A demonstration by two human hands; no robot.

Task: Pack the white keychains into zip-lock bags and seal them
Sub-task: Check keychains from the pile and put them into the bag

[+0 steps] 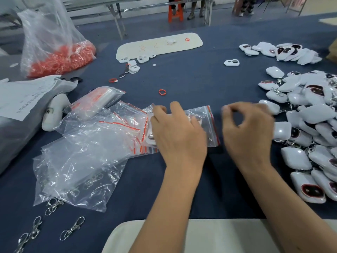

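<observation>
Directly under left hand (177, 132): zip-lock bag (209, 125) holding white keychain (151, 138).

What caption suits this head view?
Left hand presses a filled zip-lock bag; right hand hovers beside the keychains.

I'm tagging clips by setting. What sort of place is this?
Probably a small packing workshop: a heap of identical white keychains, a stack of zip-lock bags and loose metal clasps on a cloth-covered table.
</observation>
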